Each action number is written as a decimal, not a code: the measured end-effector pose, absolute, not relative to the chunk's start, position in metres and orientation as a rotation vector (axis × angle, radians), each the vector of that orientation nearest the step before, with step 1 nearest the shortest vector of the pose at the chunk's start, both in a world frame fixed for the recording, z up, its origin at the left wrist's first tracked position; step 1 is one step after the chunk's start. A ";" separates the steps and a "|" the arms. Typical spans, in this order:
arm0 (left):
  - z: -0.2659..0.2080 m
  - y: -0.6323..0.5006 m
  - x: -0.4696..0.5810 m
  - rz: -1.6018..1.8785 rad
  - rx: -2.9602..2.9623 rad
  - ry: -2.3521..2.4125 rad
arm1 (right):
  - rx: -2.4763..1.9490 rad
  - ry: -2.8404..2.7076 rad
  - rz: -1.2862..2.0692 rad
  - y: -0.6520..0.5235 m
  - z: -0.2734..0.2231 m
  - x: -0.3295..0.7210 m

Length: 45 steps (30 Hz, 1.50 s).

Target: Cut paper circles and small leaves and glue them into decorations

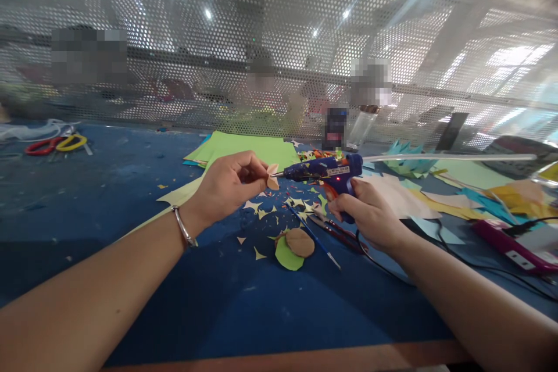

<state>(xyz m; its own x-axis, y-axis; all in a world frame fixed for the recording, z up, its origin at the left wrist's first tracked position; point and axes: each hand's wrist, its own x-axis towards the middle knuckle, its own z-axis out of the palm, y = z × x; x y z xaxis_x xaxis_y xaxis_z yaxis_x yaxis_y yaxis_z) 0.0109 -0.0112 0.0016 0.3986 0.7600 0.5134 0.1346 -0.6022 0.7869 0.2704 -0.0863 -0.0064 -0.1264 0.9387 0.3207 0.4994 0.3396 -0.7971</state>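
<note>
Nearby, below glue gun [311, 169]: paper scraps [251, 206], brush [314, 238].

peach paper piece [274, 179]: partly hidden by left hand [229, 183] | glue gun [310, 169]: grip mostly under right hand [375, 215], label [339, 171] too small to read | power strip [501, 243]: cut by right edge | people [261, 93] behind perforated screen [213, 40]: blurred

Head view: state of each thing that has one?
Blue plastic glue gun: red light lit, held in right hand
Small peach paper piece: curved, pinched in left hand
Purple plastic power strip: black plug inserted
Red and yellow scissor handles: lying, blades unclear
Green paper sheets: stacked flat
</note>
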 end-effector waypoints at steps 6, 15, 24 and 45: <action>0.002 -0.010 0.009 1.191 2.015 0.753 | -1.291 -1.754 0.681 -0.085 -0.008 0.271; 0.001 -0.009 0.009 1.205 2.048 0.771 | -1.267 -1.734 0.709 -0.083 -0.010 0.271; 0.001 -0.009 0.008 1.194 2.063 0.750 | -1.250 -1.672 0.727 -0.082 -0.012 0.273; 0.006 -0.003 0.010 1.555 1.588 0.686 | -1.454 -1.277 1.168 -0.066 -0.020 0.272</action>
<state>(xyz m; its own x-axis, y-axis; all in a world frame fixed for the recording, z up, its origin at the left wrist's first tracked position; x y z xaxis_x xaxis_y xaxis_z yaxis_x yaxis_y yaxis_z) 0.0105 -0.0029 0.0065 0.0999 0.8259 0.5549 -0.1471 -0.5393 0.8291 0.2723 -0.0658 -0.0201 0.0413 0.9933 -0.1079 0.1961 -0.1139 -0.9739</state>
